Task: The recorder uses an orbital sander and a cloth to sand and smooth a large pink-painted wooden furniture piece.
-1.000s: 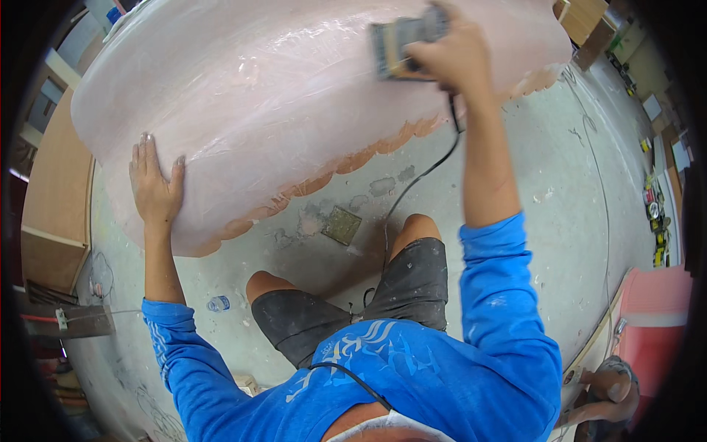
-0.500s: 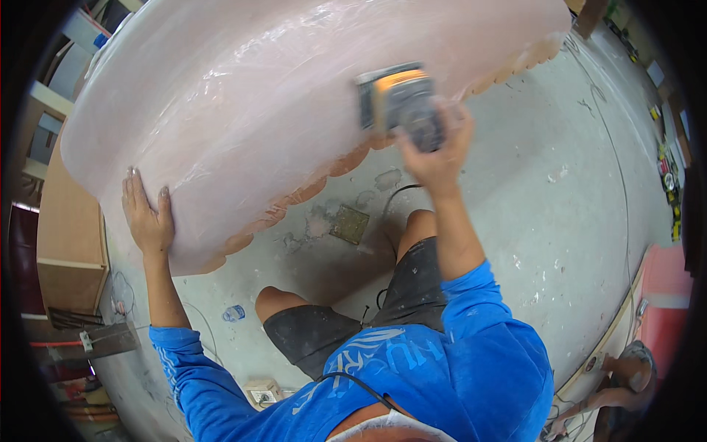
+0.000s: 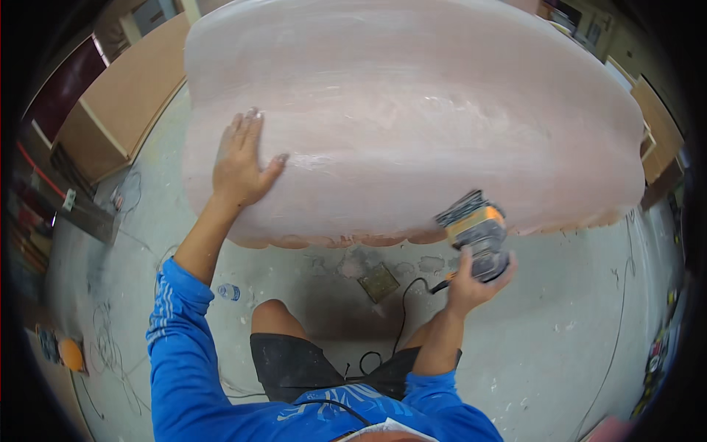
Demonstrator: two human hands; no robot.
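Note:
A large, pale pink curved panel [image 3: 383, 125] with a smooth, partly glossy surface fills the upper middle; its near edge is uneven and brownish. Flat on its left part lies my left hand [image 3: 241, 162], fingers stretched out and thumb apart. My right hand [image 3: 475, 283] grips the dark body of an orange and black power sander [image 3: 479, 230]. The sander is tilted at the panel's near edge, right of the middle; whether its pad touches the surface, I cannot tell. A black cord [image 3: 407, 306] runs from the sander down toward my legs.
On the grey floor under the panel's edge lies a square, yellowish-brown piece [image 3: 378, 283]. A small clear and blue bottle [image 3: 229, 292] lies left of my knee. Wooden cabinetry [image 3: 136, 88] stands at the far left. Loose cables [image 3: 110, 353] and an orange tool [image 3: 71, 354] are lower left.
The view has turned, so the panel now lies nearly level across it. My right hand has brought the sander nearer to me. My left hand still rests on the panel.

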